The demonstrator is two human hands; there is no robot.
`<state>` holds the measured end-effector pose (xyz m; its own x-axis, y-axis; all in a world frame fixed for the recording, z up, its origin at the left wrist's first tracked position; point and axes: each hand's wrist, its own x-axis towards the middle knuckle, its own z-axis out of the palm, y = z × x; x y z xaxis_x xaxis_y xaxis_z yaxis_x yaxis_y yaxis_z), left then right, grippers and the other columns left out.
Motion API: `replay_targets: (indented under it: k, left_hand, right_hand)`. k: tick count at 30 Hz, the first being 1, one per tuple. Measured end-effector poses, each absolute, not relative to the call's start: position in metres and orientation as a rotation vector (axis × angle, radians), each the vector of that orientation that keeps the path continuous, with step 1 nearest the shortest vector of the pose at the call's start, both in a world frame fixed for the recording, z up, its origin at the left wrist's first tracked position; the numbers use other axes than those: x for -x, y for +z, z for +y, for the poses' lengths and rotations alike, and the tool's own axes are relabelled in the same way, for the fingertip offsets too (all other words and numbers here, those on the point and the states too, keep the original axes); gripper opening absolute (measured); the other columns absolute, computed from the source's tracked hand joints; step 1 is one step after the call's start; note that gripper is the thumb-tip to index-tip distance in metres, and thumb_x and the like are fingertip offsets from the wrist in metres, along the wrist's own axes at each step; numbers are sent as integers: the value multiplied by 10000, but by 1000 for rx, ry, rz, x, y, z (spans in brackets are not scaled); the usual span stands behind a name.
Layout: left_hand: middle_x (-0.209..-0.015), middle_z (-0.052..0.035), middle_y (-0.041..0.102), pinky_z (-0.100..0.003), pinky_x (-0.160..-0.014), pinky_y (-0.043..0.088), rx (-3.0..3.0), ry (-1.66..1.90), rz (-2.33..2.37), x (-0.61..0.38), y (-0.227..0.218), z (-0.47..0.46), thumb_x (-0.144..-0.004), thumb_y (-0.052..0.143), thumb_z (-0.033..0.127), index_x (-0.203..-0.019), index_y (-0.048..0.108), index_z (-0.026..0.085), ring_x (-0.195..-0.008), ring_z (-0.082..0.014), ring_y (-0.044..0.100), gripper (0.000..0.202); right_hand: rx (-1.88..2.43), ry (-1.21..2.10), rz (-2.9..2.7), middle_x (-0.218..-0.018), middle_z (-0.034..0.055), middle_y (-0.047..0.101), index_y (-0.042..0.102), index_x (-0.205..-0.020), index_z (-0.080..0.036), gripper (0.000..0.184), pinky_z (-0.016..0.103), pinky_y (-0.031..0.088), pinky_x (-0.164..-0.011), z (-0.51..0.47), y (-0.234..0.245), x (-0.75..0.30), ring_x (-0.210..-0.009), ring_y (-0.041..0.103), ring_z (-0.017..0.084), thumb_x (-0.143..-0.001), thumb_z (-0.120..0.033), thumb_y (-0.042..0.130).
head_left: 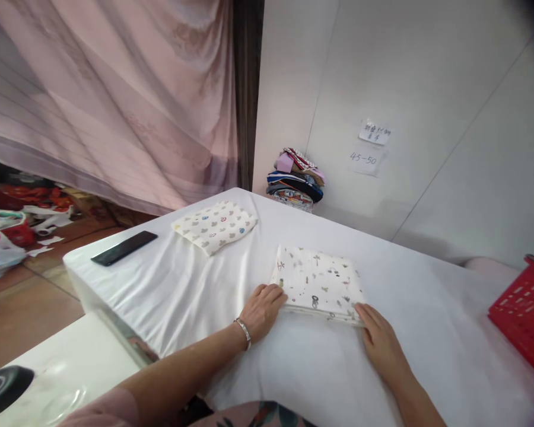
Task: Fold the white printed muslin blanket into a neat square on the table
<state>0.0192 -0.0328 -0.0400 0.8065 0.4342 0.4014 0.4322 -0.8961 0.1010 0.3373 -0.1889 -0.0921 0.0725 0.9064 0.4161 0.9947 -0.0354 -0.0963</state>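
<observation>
A white folded cloth (323, 279) with small scattered prints lies flat in front of me, its folded layers showing along the near edge. My left hand (262, 309), wearing a silver bracelet, holds its near left corner with bent fingers. At the near right corner, my right hand (382, 338) has its fingers on top of the cloth, and the thumb is mostly hidden. Further back to the left rests a second folded cloth (218, 226), cream with grey, blue and red motifs; neither hand touches it.
A white sheet (196, 284) covers the table. A black phone (124, 248) lies near its left edge. A red basket (525, 314) stands at the right. Behind the table is a stack of folded fabrics (296, 178) by the wall. A pink curtain (160, 89) hangs at the left.
</observation>
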Motion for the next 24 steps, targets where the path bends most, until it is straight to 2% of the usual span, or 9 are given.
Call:
replay_targets:
  k: [4, 7, 11, 17, 19, 24]
  left_hand:
    - [-993, -59, 574, -377, -877, 351, -3034, 622, 738, -27, -38, -28, -819, 357, 37, -1043, 536, 189, -969, -194, 481, 325]
    - [-948, -52, 583, -387, -907, 331, -3041, 638, 708, -25, -34, -21, -811, 371, 42, -1000, 549, 187, -929, -186, 487, 298]
    - [-968, -46, 591, -413, -980, 276, -2973, 722, 719, -10, -36, -16, -798, 367, 28, -1018, 549, 194, -958, -177, 494, 330]
    - [-1069, -59, 578, -371, -930, 349, -2825, 667, 590, 10, -36, -24, -680, 430, 10, -1081, 539, 186, -1059, -202, 470, 451]
    - [-1069, -55, 587, -383, -949, 340, -2753, 688, 588, 8, -25, -26, -664, 481, 59, -1079, 544, 191, -1043, -202, 487, 441]
    - [-1143, -54, 578, -405, -1038, 253, -2715, 814, 567, -22, -10, -24, -819, 477, 328, -1083, 553, 196, -1139, -208, 448, 304]
  right_hand:
    - [1999, -384, -1892, -1238, 73, 513, 450, -1267, -195, 486, 401, 410, -959, -184, -88, -338, -1129, 473, 223, -797, -144, 337]
    - [1960, -468, -1934, -1150, 91, 563, 487, -1227, -179, 456, 422, 435, -908, -189, -79, -334, -1043, 517, 243, -794, -146, 348]
    - [1877, -512, -2067, -1146, 79, 577, 474, -1246, -203, 453, 426, 440, -891, -212, -80, -319, -1010, 531, 255, -802, -166, 392]
    - [1988, -292, -2097, -1222, 43, 553, 512, -1238, -251, 432, 409, 456, -911, -238, -82, -305, -1087, 518, 253, -816, -214, 425]
    - [2056, -123, -2056, -1223, 34, 554, 542, -1213, -262, 402, 431, 436, -945, -234, -68, -303, -1107, 509, 251, -826, -255, 432]
    - [2081, 190, -1806, -1287, 35, 506, 562, -1194, -246, 388, 406, 398, -995, -189, -26, -277, -1194, 447, 231, -870, -376, 393]
